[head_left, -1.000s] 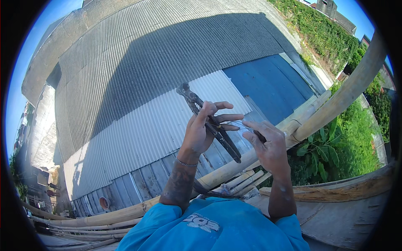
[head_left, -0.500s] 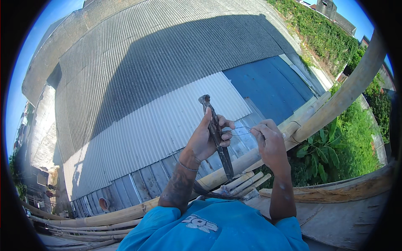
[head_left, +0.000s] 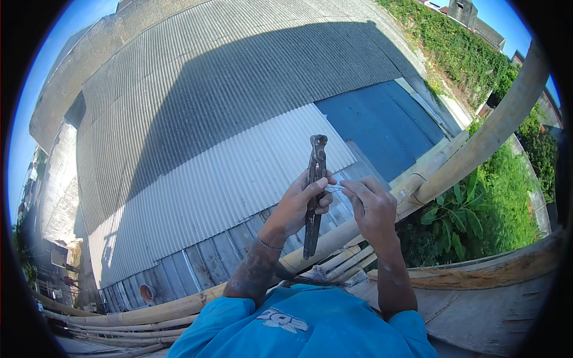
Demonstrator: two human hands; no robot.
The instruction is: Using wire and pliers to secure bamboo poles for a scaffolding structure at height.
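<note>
Holding the dark pincers (head_left: 311, 206) upright, head on top, the left hand (head_left: 292, 206) closes around them — probably so its fingertips can be free for the thin wire (head_left: 336, 188). The right hand (head_left: 375, 209) pinches this wire narrowly, just beside. The handles overlap the bamboo pole's (head_left: 343, 236) upper edge in view; the wire's ends — seemingly hidden among fingers — I cannot make out.

**Hard daylight, curving edges**

Strong daylight fills the scene under blue sky (head_left: 507, 21). A broad, clearly edged shadow (head_left: 239, 83) darkens the grey corrugated roof (head_left: 119, 107), while the nearer white sheets (head_left: 256, 164) shine brightly. At left, a pale wall (head_left: 58, 185) washes out nearly to white. Fisheye distortion bows straight lines outward, detail softens there, and the thin wire (head_left: 335, 187) is barely discernible.
</note>
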